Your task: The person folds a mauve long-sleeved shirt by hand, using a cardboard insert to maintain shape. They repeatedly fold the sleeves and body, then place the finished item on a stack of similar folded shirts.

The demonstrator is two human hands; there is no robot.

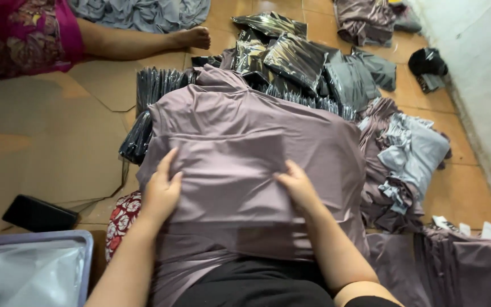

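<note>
— On the lap, centre of view, item one?

— Mauve stretch garment (245, 142), spread flat over the person's knees and reaching forward onto the stacks beyond. Left hand (160, 193) lies on its near left part, fingers together and thumb out, pressing a fold of cloth; whether it pinches the cloth I cannot tell. Right hand (298, 186) lies on the near middle, fingers curled down into the cloth at a crease, seemingly gripping a little of it.

— Beyond it?

— Row of black plastic-wrapped packs (157, 85) stood on edge, partly covered by the garment's far edge. More glossy packs (291, 54) heaped loose behind, some with grey cloth showing inside.

— Right side?

— Heap of mauve and pale grey-blue garments (404, 159) on the tiled floor (461, 187), touching the spread garment's right edge. Further mauve pieces with white tags (467, 256) at the near right. Dark bundle (427, 65) by the wall.

— Left side?

— Flattened cardboard (46, 131) on the floor; black flat object (38, 213), perhaps a phone or case, lying on it. Plastic bin with a lilac rim (35, 239) at the near corner. Red-and-white flowered cloth (121, 219) beside the left forearm.

— Anyone else?

— Another person's bare leg and foot (143, 41) at top left, in magenta patterned clothing, well apart from both hands.
</note>
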